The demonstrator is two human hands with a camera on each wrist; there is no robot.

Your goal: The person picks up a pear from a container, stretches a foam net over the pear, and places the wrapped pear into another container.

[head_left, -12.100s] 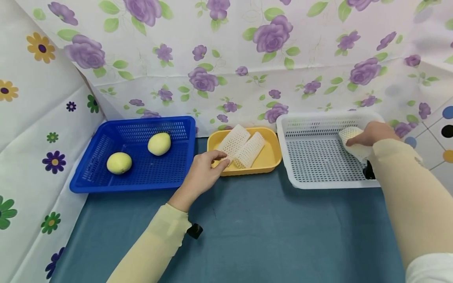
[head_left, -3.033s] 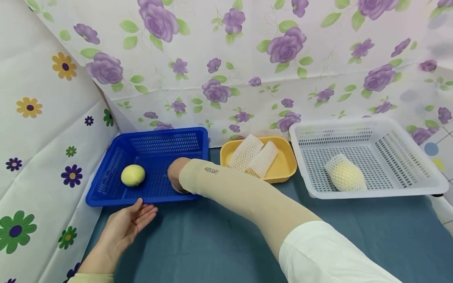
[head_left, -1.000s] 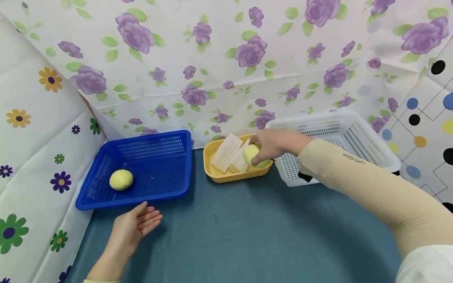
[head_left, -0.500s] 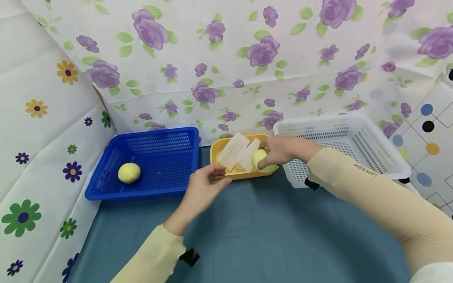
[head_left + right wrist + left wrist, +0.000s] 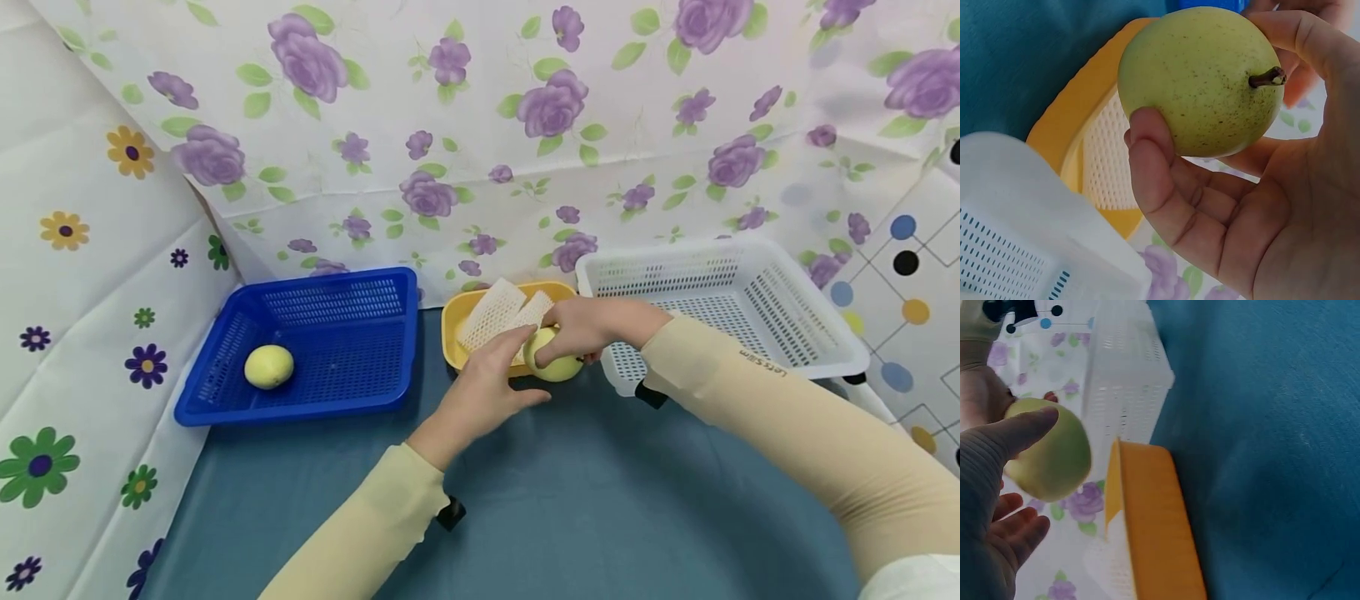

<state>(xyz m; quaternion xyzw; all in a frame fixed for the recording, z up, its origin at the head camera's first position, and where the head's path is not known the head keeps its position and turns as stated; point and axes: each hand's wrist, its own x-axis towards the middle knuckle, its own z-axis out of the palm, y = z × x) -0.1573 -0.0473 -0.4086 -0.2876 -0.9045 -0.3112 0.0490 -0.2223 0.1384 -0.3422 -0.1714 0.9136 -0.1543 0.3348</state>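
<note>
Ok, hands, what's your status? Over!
Right hand gripping green fruit. Left hand close beside fruit, contact unclear. Nothing seen blocking between them. Over.

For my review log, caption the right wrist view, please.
Right hand holding a speckled green fruit, stem showing, with yellow tray and white basket partly in view.

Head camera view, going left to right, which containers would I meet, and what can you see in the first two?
Blue basket with one fruit in it → yellow tray with foam nets in it → white basket.
</note>
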